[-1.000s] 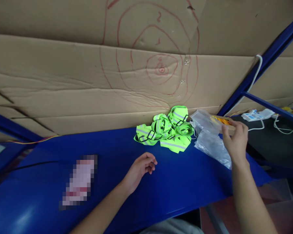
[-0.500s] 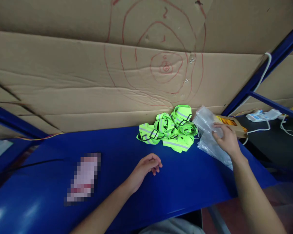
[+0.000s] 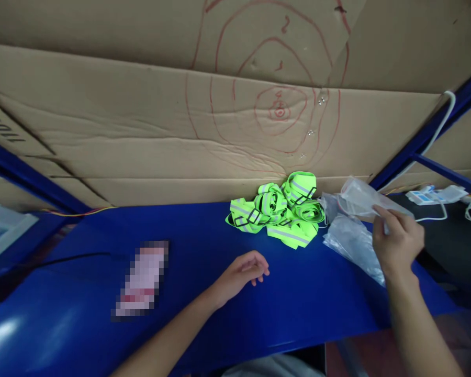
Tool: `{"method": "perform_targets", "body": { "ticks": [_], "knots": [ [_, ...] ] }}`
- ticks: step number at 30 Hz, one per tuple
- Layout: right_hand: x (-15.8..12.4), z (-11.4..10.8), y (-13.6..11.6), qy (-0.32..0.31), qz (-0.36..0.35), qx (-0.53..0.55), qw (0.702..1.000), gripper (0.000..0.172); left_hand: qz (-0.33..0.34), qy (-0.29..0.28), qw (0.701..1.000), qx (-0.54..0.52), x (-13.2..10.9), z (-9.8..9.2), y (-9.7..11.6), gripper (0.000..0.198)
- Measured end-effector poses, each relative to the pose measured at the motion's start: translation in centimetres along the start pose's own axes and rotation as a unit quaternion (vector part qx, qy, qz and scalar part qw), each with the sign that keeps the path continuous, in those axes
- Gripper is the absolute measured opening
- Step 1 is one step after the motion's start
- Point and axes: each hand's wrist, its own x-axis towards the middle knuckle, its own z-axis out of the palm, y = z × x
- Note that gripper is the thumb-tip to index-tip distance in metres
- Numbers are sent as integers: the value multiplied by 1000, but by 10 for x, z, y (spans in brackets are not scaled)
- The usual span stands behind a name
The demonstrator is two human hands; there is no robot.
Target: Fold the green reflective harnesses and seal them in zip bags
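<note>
My right hand (image 3: 398,238) pinches the edge of a clear plastic zip bag (image 3: 363,199), which is raised at an angle over more clear plastic bags (image 3: 351,243) lying on the blue table. My left hand (image 3: 246,273) is held low over the table's middle, its fingers loosely curled and apart, with nothing in them. Between the hands, toward the back, lies a pile of neon-green reflective belts (image 3: 275,207) with grey stripes and black buckles. Some of the belts are rolled up.
A cardboard wall (image 3: 141,120) with red rings drawn on it stands behind the blue table (image 3: 192,241). A pixelated flat object (image 3: 143,277) lies at left near a black cable (image 3: 74,257). At right are a blue frame post (image 3: 424,141) and a white power strip (image 3: 437,195).
My right hand has taken hold of a plastic bag and pulled it up and to the right. The left hand has hardly moved. The view has shifted slightly.
</note>
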Motion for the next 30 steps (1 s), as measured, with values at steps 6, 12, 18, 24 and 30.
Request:
{"method": "perform_targets", "body": {
  "ticks": [6, 12, 18, 24, 30],
  "knots": [
    [-52, -39, -5, -106, -49, -49, 992, 47, 1, -20, 999, 30, -1, 1, -1, 25],
    [-73, -25, -14, -198, -112, -17, 974, 79, 1, -21, 999, 37, 0, 1, -1, 28],
    [-76, 7, 12, -333, -124, -30, 934, 72, -4, -42, 998, 35, 2, -2, -2, 28],
    [-70, 6, 12, -285, -207, -87, 932, 42, -8, -48, 998, 49, 2, -3, -5, 23],
    [-78, -19, 12, -225, -177, -120, 951, 45, 12, -51, 996, 72, 1, -1, -7, 19]
  ]
}}
